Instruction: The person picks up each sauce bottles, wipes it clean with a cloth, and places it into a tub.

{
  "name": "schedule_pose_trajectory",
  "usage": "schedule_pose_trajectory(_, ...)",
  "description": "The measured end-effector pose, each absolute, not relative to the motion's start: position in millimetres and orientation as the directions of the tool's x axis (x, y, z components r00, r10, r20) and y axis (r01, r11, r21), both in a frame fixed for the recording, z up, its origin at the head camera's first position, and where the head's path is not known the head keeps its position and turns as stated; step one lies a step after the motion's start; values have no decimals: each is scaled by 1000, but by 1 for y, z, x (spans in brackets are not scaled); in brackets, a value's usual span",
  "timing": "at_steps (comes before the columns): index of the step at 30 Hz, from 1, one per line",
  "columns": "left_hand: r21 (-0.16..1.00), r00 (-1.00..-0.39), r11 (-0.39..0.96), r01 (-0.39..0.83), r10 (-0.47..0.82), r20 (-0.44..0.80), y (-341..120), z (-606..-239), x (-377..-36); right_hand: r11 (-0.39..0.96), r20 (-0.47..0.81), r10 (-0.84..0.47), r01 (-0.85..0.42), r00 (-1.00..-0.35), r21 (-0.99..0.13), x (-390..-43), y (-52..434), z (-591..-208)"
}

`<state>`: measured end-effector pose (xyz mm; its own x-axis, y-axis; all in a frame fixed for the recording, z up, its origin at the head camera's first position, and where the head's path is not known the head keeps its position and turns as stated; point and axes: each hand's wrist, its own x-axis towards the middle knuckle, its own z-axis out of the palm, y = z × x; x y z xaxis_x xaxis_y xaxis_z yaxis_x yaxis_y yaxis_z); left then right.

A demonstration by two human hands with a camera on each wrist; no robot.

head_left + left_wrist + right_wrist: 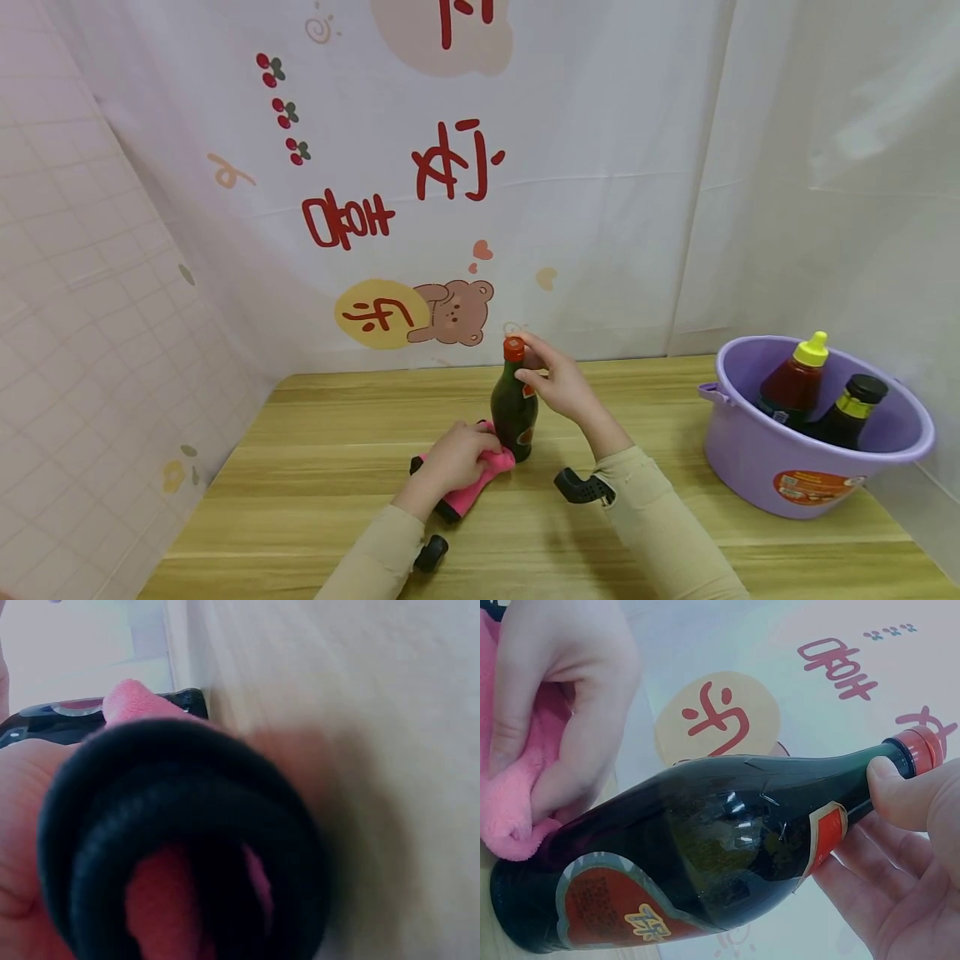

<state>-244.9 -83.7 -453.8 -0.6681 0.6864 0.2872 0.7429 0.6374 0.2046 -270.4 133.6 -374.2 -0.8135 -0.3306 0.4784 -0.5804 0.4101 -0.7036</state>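
Note:
A dark green glass bottle (514, 412) with a red cap (513, 348) stands upright on the table. My right hand (558, 379) holds it by the neck, the thumb (891, 791) on the near side and the fingers behind. Red labels show on its body and neck in the right wrist view. Down by the bottle's base, my left hand (457, 457) grips a pink cloth (472, 492) with black edging. Bunched cloth (517, 817) touches the lower side of the bottle. In the left wrist view, a rolled black edge (187, 765) of the cloth hides most of the left hand (26, 832).
A purple bucket (750, 450) stands on the right of the wooden table (315, 467). Inside it are a yellow-capped squeeze bottle (793, 383) and a black-capped bottle (851, 412). A white printed curtain (600, 208) hangs behind the table's back edge.

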Motion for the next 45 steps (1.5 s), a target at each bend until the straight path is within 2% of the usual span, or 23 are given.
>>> schedule_pose_trajectory(13,243,-698,654,716,684,213,-86,-451,-250,370,467,-334,-570,-818,-734,-269,132,-372)
schedule_pose_trajectory(24,314,-698,624,715,662,274,-102,-445,-244,321,457,-347,-562,-819,-763,-267,131,-370)
schedule_pose_trajectory(30,327,-693,611,721,631,348,-112,-436,-239,313,464,-334,-561,-820,-766,-267,131,-368)
schedule_pose_trajectory(39,315,-691,620,718,582,430,-121,-423,-232,428,485,-203,-522,-851,-737,-266,125,-356)
schedule_pose_trajectory(45,324,-698,627,708,555,453,-121,-419,-226,500,497,-176,-512,-850,-699,-265,120,-353)
